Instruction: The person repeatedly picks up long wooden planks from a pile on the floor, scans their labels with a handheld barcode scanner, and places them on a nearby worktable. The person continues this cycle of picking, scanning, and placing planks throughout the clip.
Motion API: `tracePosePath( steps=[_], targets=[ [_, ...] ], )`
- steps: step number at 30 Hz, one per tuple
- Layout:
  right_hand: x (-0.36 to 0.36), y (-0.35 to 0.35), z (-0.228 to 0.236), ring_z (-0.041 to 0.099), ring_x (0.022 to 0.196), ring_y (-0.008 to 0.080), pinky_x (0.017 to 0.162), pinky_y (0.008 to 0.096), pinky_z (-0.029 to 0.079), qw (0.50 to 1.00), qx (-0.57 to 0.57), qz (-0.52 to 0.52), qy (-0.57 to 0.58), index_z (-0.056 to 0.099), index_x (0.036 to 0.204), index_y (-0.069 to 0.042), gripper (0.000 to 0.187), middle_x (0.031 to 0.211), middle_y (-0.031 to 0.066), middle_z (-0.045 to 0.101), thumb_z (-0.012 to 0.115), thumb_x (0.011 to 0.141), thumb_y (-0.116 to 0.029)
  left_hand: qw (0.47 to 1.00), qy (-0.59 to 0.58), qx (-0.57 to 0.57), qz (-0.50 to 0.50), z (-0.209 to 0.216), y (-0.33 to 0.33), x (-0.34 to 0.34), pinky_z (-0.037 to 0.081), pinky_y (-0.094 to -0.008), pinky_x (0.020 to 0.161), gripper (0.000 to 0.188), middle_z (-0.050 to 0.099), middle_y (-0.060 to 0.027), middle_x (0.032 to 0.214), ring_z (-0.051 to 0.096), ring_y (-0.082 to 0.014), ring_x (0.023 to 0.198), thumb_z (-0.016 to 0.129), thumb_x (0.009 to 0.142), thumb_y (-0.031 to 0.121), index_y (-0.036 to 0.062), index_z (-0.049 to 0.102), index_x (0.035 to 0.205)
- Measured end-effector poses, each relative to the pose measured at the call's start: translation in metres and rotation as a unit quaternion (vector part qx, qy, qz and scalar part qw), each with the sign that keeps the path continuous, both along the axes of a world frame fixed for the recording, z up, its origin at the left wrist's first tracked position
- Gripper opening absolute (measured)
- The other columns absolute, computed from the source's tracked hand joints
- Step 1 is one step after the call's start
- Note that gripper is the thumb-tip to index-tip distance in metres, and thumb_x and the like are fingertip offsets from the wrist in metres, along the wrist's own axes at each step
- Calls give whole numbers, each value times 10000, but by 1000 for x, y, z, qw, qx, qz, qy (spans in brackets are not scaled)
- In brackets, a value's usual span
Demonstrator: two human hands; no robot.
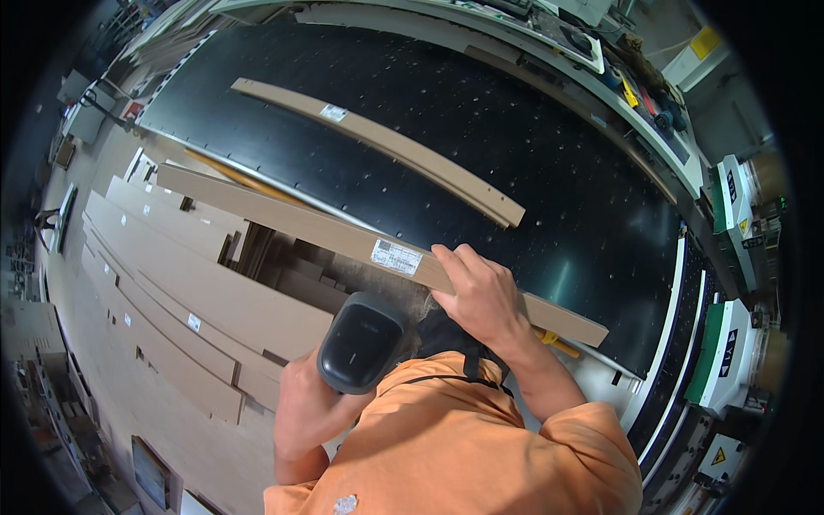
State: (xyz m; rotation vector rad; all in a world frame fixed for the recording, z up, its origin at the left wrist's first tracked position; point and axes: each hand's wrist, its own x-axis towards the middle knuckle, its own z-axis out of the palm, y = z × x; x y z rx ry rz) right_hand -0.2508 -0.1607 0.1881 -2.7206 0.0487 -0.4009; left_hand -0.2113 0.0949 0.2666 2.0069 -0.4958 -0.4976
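A black handheld barcode scanner (359,343) is gripped in my left hand (311,399), its rounded head turned up and hiding most of the fingers. Across the near edge of the black table runs a long, narrow tan board (292,215). My right hand (481,296) grips its top edge right of the middle, with the thumb on the near face. Just left of that thumb, a white printed label (396,257) is stuck on the board, and the scanner is below it. Farther off, a second tan strip (386,146) with a small white label lies on the table.
The black table (584,215) has small studs and a metal front edge. Several labelled tan panels (197,283) stand or lie at the left. Green-and-white machine units (725,356) line the right side. A shelf at the back holds tools (665,112).
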Motion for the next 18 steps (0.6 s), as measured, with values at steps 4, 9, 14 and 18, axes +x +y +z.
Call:
tracePosePath(
  steps=[4, 9, 14, 18],
  targets=[
    [14, -46, -5, 683, 738, 277, 659, 373, 576, 1000, 17, -15, 8, 635, 1229, -45, 601, 930, 89, 570, 870, 685, -151, 1000, -11, 7, -25, -1, -50, 21, 480, -327, 575, 183, 638, -114, 681, 579, -224, 586, 721, 692, 59, -10, 661, 850],
    [24, -97, -11, 689, 730, 286, 631, 386, 591, 997, 61, -36, -2, 653, 1202, -33, 530, 950, 105, 553, 843, 715, -123, 999, 14, 30, -34, -5, -98, 40, 501, -356, 598, 221, 643, -159, 711, 618, -299, 602, 730, 739, 92, -13, 653, 917],
    [12, -136, -12, 678, 755, 278, 642, 386, 590, 992, 94, -85, 10, 666, 1194, -26, 542, 976, 103, 547, 861, 692, -88, 990, 136, -14, 13, -30, -142, 58, 480, -286, 626, 226, 679, -37, 782, 595, -120, 670, 707, 741, 56, -18, 680, 953],
    [-5, -157, -17, 664, 794, 284, 668, 395, 584, 986, 114, -117, 28, 668, 1190, -36, 547, 982, 98, 550, 869, 683, -77, 958, 252, -136, 21, -73, -186, 85, 521, -305, 859, 454, 719, -72, 1056, 656, -146, 982, 717, 747, 41, -7, 658, 1194]
  ],
)
